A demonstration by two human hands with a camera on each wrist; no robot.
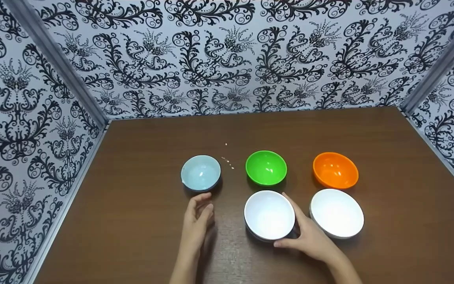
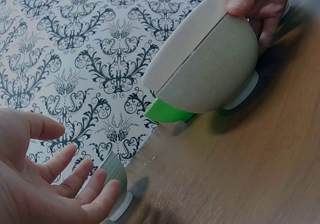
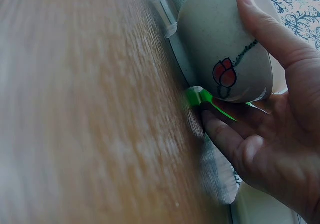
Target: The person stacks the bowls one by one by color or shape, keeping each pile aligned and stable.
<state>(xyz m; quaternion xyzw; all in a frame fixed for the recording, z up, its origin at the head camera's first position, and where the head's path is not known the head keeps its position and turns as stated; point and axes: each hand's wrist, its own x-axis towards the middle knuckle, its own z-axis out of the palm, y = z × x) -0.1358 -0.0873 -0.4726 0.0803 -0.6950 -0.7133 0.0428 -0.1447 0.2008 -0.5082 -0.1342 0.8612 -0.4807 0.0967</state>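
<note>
My right hand [image 1: 311, 238] grips a white bowl [image 1: 269, 215], thumb at its near side and fingers round its right side. In the left wrist view a dark seam under the rim suggests this bowl sits nested in a speckled bowl [image 2: 215, 66]; the right wrist view shows a red flower [image 3: 225, 73] drawn on that outside. Whether its foot touches the table I cannot tell. My left hand [image 1: 196, 223] holds nothing, its fingers loosely bent, just in front of a light blue bowl [image 1: 201, 173]. A green bowl [image 1: 266, 168] stands behind the gripped bowl.
An orange bowl [image 1: 335, 170] stands at the back right, with another white bowl [image 1: 337, 213] in front of it, close to my right hand. Small pale specks [image 1: 227, 161] show on the brown table [image 1: 140, 157]. Patterned walls [image 1: 227, 59] enclose the back and sides.
</note>
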